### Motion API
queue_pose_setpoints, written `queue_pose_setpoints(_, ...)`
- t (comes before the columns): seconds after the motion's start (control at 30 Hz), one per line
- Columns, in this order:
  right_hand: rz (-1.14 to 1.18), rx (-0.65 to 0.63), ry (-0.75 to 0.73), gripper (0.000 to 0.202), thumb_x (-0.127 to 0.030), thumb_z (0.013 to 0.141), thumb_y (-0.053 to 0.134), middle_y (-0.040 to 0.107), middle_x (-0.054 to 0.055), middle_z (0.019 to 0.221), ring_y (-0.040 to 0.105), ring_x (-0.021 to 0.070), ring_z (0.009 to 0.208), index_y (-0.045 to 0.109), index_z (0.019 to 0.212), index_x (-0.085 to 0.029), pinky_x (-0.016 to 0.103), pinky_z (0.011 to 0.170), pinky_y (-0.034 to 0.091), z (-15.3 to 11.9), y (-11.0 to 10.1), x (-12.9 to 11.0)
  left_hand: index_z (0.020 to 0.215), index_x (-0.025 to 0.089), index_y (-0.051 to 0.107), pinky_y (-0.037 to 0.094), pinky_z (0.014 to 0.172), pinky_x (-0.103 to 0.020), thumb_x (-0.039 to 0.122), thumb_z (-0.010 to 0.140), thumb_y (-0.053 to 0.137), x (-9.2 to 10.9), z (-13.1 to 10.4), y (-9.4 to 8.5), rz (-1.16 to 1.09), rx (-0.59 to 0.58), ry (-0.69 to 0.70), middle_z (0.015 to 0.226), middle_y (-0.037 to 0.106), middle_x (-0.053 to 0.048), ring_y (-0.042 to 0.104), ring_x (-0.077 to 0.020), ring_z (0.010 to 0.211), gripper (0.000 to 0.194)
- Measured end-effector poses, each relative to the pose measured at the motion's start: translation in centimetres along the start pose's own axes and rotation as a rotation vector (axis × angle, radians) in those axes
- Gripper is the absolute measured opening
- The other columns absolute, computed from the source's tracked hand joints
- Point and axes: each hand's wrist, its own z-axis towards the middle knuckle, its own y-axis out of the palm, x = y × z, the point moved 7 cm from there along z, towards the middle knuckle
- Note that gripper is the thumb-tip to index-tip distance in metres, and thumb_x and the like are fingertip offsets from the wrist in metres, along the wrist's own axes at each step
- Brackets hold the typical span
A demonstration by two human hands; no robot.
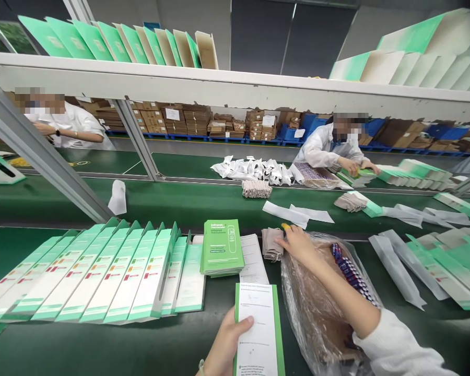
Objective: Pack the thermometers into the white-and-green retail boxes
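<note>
Near the bottom centre, my left hand (232, 334) holds a green booklet (279, 334) with a printed white sheet (258, 308) on top, its thumb across the sheet. My right hand (297, 244) reaches forward, its fingertips at the edge of a small stack of greyish-beige pouches (272, 244); the thumb and fingers are pressed against the stack's right side. A pile of green booklets (222, 248) lies left of the pouches, beside white printed sheets (254, 258). Under my right forearm is a plastic-lined tray (317, 313) with rows of purple batteries (352, 271).
Green-and-white boxes (102, 277) stand in a slanted row at left, more cartons (450, 266) at right. White sleeves (399, 266) lie between. A shelf (235, 78) crosses overhead on metal posts. Beyond the green conveyor (191, 203), two people in white work.
</note>
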Motion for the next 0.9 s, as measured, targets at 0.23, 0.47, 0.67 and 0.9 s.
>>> queue_pose_setpoints(0.23, 0.140, -0.009, 0.050, 0.021, -0.029, 0.081, 0.065, 0.065, 0.016, 0.101, 0.056, 0.0353, 0.106, 0.056, 0.095, -0.016, 0.048, 0.093, 0.040, 0.2, 1.1, 0.6, 0.114, 0.012, 0.063, 0.055, 0.076, -0.041, 0.026, 0.079, 0.076, -0.1, 0.0, -0.6, 0.062, 0.037, 0.021, 0.104, 0.077, -0.017, 0.073, -0.0345, 0.093, 0.040)
queue_pose_setpoints(0.47, 0.570, -0.203, 0.022, 0.023, -0.031, 0.088, 0.055, 0.070, 0.004, 0.087, 0.068, 0.0215, 0.077, 0.048, 0.107, -0.020, 0.032, 0.067, 0.053, -4.0, -1.3, -2.4, 0.112, 0.013, 0.065, 0.055, 0.077, -0.040, 0.034, 0.069, 0.085, -0.9, 2.0, -0.6, 0.072, 0.035, 0.039, 0.093, 0.078, -0.014, 0.074, -0.0310, 0.083, 0.051)
queue_pose_setpoints(0.67, 0.642, -0.302, -0.027, 0.021, -0.019, 0.083, 0.063, 0.068, 0.006, 0.097, 0.067, 0.0263, 0.094, 0.061, 0.104, -0.021, 0.042, 0.082, 0.055, -13.2, 1.4, -6.8, 0.106, 0.012, 0.072, 0.053, 0.081, -0.036, 0.028, 0.066, 0.086, -0.4, 2.7, 1.2, 0.033, 0.050, 0.061, 0.092, 0.079, -0.011, 0.073, -0.0301, 0.088, 0.045)
queue_pose_setpoints(0.9, 0.387, -0.103, -0.297, 0.048, -0.017, 0.089, 0.058, 0.055, 0.013, 0.139, 0.044, 0.0284, 0.136, 0.044, 0.135, -0.022, 0.055, 0.112, 0.037, -13.5, 1.8, -6.7, 0.110, 0.011, 0.071, 0.052, 0.084, -0.036, 0.051, 0.075, 0.078, -0.7, 3.1, 1.4, 0.054, 0.097, 0.044, 0.102, 0.077, -0.015, 0.070, -0.0317, 0.098, 0.053)
